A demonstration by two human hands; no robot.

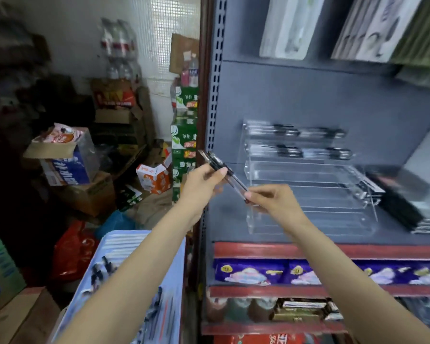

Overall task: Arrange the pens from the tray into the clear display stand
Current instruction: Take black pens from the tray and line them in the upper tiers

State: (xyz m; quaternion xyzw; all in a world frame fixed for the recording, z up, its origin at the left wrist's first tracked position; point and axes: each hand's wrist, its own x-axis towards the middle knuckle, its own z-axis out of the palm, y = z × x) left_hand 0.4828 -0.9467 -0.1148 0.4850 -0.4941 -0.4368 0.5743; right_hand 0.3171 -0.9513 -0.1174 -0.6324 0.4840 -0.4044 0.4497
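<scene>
Pens (225,173), a small bunch, held in the air just left of the stand (308,177) and level with its middle tiers, slanting from upper left down to lower right. Could slip or fan apart during the pass between hands, since several lie together and only fingertips hold each end; a dropped one would likely fall past the shelf (224,219) edge toward the floor clutter left of the stand. Could also knock the pens already lying in the two upper tiers if carried in too high, or roll out of a lower tier if laid askew. Blur makes the exact count uncertain, seemingly two or three. Left hand (204,181) curled around the upper, capped part of the bunch, thumb on top. Right hand (271,199) pinching the lower ends, directly in front of the stand's lower left corner. Both hands touching the bunch, one at each end. Tray (174,281), pale blue with more pens in it, well below and left of the stand, under the left forearm.
</scene>
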